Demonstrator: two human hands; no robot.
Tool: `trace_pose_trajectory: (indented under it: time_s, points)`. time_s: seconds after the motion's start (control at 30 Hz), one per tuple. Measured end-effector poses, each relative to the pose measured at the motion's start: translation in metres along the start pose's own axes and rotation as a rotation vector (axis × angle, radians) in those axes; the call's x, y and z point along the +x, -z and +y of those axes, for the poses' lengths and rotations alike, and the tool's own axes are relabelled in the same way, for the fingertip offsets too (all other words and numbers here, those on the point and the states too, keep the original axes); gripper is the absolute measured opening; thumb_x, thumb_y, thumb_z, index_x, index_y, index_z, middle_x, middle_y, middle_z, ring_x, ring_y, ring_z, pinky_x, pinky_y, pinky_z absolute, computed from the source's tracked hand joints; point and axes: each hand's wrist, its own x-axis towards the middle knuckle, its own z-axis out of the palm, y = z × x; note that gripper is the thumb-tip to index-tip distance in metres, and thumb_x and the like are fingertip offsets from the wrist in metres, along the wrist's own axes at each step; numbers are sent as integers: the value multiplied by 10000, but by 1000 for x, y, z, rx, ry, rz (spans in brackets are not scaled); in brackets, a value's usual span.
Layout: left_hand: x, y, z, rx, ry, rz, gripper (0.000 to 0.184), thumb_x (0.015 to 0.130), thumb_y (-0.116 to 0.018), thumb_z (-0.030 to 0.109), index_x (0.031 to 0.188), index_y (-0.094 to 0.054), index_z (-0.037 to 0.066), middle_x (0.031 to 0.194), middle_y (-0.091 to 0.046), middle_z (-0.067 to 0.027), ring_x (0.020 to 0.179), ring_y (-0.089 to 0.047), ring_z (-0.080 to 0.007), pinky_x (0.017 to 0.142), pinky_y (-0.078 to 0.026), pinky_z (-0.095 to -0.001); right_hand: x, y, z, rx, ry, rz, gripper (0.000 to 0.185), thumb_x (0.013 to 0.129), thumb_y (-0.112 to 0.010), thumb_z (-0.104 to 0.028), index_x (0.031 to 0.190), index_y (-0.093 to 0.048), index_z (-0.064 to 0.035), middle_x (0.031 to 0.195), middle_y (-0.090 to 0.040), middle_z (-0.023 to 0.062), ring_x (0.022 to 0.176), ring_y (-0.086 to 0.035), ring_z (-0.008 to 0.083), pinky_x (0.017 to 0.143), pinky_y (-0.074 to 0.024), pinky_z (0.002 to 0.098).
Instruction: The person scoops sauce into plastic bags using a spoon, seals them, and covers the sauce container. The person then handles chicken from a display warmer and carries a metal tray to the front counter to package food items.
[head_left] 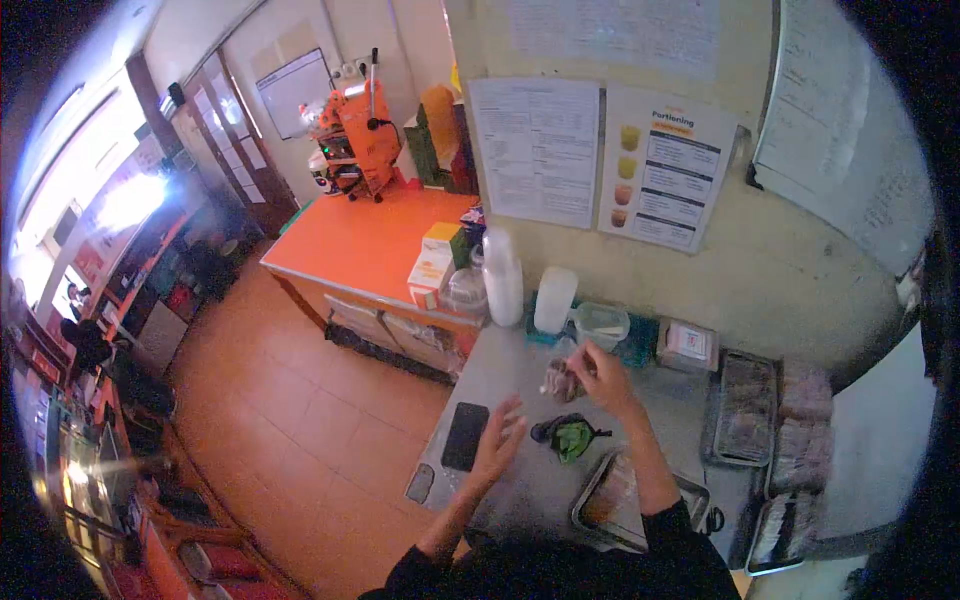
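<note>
My right hand [600, 377] is closed at the top of a small clear plastic bag [560, 382] with brownish contents, over the grey table [500, 365]. The exact grip is blurred. My left hand [496, 447] hovers with its fingers apart and nothing in them, beside a flat dark rectangular thing [464, 437] like a phone or scale. Between and below the hands sits a dark bag or bowl [543, 431] holding green pieces [573, 440]. Closer to my body, a metal tray [655, 530] with orange-brown contents lies partly under my right forearm.
Stacked white cups [502, 280] and clear containers [602, 322] stand along the wall. To the right are a metal tray of packed bags [745, 405] and more wrapped packs [803, 440]. An orange counter [385, 235] bears an orange machine [362, 140] and a carton [435, 268].
</note>
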Motion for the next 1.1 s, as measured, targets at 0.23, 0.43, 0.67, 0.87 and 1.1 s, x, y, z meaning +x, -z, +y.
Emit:
trace_pose_trajectory:
  time_s: [0.23,0.43,0.67,0.87,1.1]
  points:
    - [-9,-20,48,-129,-74,61,329,891,-543,172,1189,-512,35,1146,-516,-88,960,-536,-174,818,-440,-275,-34,-40,-38,593,-11,39,191,866,-578,-237,922,-548,-57,918,-604,46,851,-547,132,742,-441,272]
    - [-29,-15,51,276,-376,301,272,873,-545,138,1125,-563,37,1063,-582,-130,974,-549,-216,811,-431,-297,-68,-60,-97,949,-171,-251,360,868,-571,-234,1169,-522,-41,1138,-565,89,1050,-521,185,918,-408,313]
    - [-60,36,83,297,-197,500,177,871,-505,104,1021,-564,32,897,-611,-125,833,-592,-248,730,-461,-328,-68,-81,-105,918,-416,-118,243,878,-561,-204,1042,-559,-24,898,-605,70,734,-593,145,588,-492,262]
    - [-80,68,66,352,-298,513,137,876,-493,88,974,-560,19,838,-590,-103,758,-574,-188,687,-461,-295,-70,-83,-135,573,-539,-289,149,809,-650,-176,804,-556,-60,649,-545,12,443,-432,66,369,-347,203]
    - [-108,83,42,328,-159,443,121,873,-495,71,937,-581,14,795,-592,-83,771,-569,-147,681,-453,-282,-69,-100,-170,387,-362,-479,187,727,-735,-218,780,-634,-69,651,-590,-12,496,-475,56,434,-357,210]
